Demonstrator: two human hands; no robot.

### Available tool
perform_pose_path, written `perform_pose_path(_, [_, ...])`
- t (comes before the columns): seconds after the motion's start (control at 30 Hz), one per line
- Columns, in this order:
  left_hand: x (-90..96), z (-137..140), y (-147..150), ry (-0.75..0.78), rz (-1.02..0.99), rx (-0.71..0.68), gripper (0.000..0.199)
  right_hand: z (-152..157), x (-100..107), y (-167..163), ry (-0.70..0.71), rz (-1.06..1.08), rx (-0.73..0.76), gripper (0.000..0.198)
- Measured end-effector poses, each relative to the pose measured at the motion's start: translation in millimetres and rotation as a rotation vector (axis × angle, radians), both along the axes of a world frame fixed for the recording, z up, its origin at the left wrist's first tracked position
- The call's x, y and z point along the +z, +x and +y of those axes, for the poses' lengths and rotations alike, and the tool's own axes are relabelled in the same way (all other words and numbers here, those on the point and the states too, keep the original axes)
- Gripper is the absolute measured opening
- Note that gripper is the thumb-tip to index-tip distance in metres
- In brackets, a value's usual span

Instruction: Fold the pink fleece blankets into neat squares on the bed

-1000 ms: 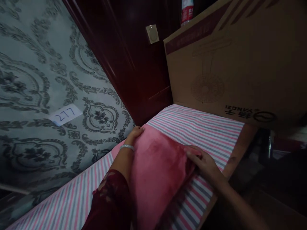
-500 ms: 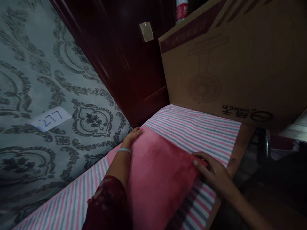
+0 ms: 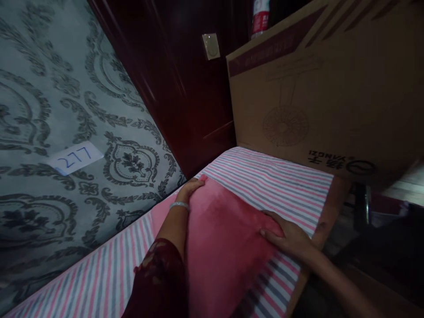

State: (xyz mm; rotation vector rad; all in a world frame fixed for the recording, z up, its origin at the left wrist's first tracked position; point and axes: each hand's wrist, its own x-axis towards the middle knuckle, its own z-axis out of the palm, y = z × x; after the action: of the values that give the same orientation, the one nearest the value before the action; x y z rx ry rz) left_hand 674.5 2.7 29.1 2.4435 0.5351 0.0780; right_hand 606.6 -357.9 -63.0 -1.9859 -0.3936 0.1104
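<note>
A pink-to-red soft cloth (image 3: 218,238) lies spread over a striped sheet (image 3: 265,168). At its far left corner, my left hand (image 3: 192,186) has its fingers curled on the cloth's edge. My right hand (image 3: 288,236) grips the cloth's right corner, thumb on top and fingers at the far edge. A light bracelet (image 3: 179,205) circles my left wrist. The near end of the cloth runs out of view at the bottom.
Patterned wallpaper (image 3: 132,163) with a paper marked 277 (image 3: 76,158) is on the left. Behind stand a dark red wooden panel (image 3: 188,101) and a large cardboard box (image 3: 331,106), with a bottle (image 3: 260,17) above it. A wooden edge (image 3: 334,198) borders the sheet.
My right hand has moved slightly left, its thumb now farther over the cloth. My left hand stays at the far left corner. The view has shifted slightly.
</note>
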Motion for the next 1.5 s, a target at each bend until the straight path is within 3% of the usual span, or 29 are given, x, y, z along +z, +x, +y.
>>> perform_pose_path(0.13, [29.5, -3.5, -15.9, -0.069, -0.087, -0.006, 0.007, -0.5, 6.4, -3.5, 0.187, 0.096, 0.064, 0.068])
perform_pose_path(0.33, [113.9, 7.1, -83.1, -0.097, -0.293, -0.057, 0.031, 5.5, 22.3, -14.0, 0.459, 0.283, 0.153, 0.076])
perform_pose_path(0.47, [174.2, 19.3, -157.3, -0.105, -0.569, -0.104, 0.047, 16.3, 66.0, -12.0, 0.562, 0.133, 0.256, 0.072])
perform_pose_path(0.57, [205.8, 30.2, -217.0, -0.082, -0.709, -0.054, 0.052, 35.7, 110.8, -7.2, 0.567, -0.099, 0.289, 0.067])
perform_pose_path(0.73, [223.8, 53.1, -297.9, -0.004, -0.678, 0.166, 0.037, 107.4, 169.7, 1.4, 0.428, -0.388, 0.366, 0.061])
perform_pose_path(0.9, [232.1, 69.4, -364.4, 0.232, -0.95, 0.281, 0.034, 163.7, 228.4, -5.0, 0.393, -0.785, 0.319, 0.065])
perform_pose_path(0.97, [223.3, 69.8, -395.2, 0.425, -0.992, 0.309, 0.034, 164.8, 240.1, -16.9, 0.377, -0.975, 0.286, 0.066])
perform_pose_path(1.03, [194.6, 66.4, -428.2, 0.616, -0.967, 0.321, 0.035, 158.2, 227.3, -32.2, 0.351, -1.12, 0.268, 0.06])
perform_pose_path(1.1, [143.5, 58.5, -461.2, 0.744, -0.886, 0.284, 0.033, 148.6, 184.9, -48.8, 0.33, -1.224, 0.273, 0.051])
perform_pose_path(1.17, [78.0, 44.6, -491.9, 0.764, -0.736, 0.194, 0.028, 136.7, 121.1, -65.0, 0.308, -1.249, 0.339, 0.04])
perform_pose_path(1.27, [-11.9, 15.2, -529.6, 0.565, -0.356, 0.103, 0.026, 112.0, 29.4, -86.1, 0.118, -1.122, 0.633, 0.042])
perform_pose_path(1.33, [-46.2, -2.9, -546.8, 0.405, -0.276, 0.162, 0.027, 94.4, -3.8, -95.3, 0.035, -0.985, 0.712, 0.042])
perform_pose_path(1.4, [-57.3, -13.8, -555.7, 0.267, -0.349, 0.285, 0.023, 81.7, -11.9, -99.4, 0.035, -0.822, 0.684, 0.037])
perform_pose_path(1.5, [-48.7, -17.5, -553.4, 0.001, -0.474, 0.531, 0.018, 76.9, 0.0, -100.4, 0.121, -0.465, 0.519, 0.035])
